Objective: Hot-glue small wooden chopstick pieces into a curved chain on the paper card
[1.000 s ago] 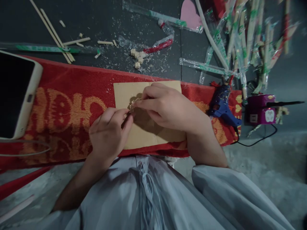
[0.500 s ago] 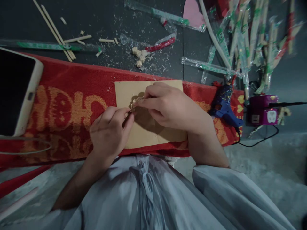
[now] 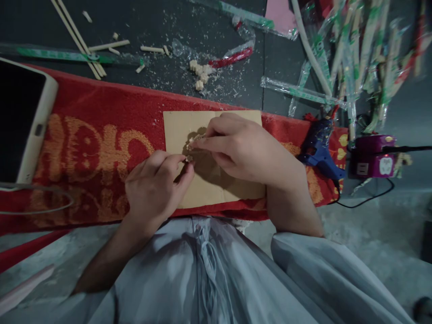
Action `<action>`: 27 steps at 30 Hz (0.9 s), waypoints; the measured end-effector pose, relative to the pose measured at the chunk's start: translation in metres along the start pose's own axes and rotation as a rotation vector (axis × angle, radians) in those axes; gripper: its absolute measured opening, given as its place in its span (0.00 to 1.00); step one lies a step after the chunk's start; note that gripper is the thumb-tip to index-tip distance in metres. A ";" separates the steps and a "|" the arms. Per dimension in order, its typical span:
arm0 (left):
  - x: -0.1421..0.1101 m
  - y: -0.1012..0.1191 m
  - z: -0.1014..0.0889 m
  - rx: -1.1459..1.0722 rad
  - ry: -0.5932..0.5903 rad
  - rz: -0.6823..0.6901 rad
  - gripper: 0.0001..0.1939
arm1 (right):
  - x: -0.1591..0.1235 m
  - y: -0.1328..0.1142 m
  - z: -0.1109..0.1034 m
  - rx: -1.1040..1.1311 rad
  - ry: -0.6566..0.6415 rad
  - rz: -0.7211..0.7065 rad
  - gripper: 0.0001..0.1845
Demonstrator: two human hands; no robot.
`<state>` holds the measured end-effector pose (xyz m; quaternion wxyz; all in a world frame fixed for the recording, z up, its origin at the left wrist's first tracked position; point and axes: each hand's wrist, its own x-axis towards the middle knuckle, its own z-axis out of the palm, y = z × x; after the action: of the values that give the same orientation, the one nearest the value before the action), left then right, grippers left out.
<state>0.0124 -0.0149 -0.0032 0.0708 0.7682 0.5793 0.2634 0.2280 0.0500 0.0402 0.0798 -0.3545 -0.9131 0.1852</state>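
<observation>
Over a tan sheet of card (image 3: 243, 191), both of my hands work close together. My left hand (image 3: 153, 184) pinches a small pale flower-shaped piece (image 3: 189, 159) between thumb and forefinger, just off the card's left half. My right hand (image 3: 241, 146) has its fingers closed on a cluster of small pale pieces (image 3: 192, 143); the far part of the cluster is hidden behind the fingers. The held piece and the cluster are a small gap apart. Under the card lies a red towel (image 3: 135, 96) with orange lettering.
A blue glue gun (image 3: 319, 153) lies right of my right hand, beside a purple power socket block (image 3: 373, 155). A phone (image 3: 20, 121) rests at left. Across the dark table (image 3: 135, 22) are small pale pieces (image 3: 200, 74), thin sticks (image 3: 77, 38), shavings and wrapped sticks (image 3: 357, 49).
My left thumb and forefinger have drawn slightly away from the cluster, and the small piece between them now shows. My right hand stays nearly in place. The view has shifted a little.
</observation>
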 end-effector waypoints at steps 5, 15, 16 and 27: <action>0.002 0.000 0.001 0.019 -0.007 -0.042 0.07 | 0.000 0.000 -0.002 -0.010 -0.023 0.001 0.24; 0.005 0.003 0.000 0.001 -0.092 -0.161 0.10 | -0.003 0.003 0.006 0.002 0.061 -0.011 0.22; 0.005 0.003 0.000 -0.002 -0.091 -0.161 0.09 | -0.003 0.003 0.006 0.006 0.061 -0.009 0.21; 0.007 0.005 0.000 -0.054 -0.134 -0.248 0.09 | -0.002 0.002 0.004 0.001 0.043 -0.019 0.21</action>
<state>0.0175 -0.0104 0.0010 0.1620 0.7042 0.6566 0.2163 0.2296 0.0489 0.0353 0.1013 -0.3496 -0.9144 0.1770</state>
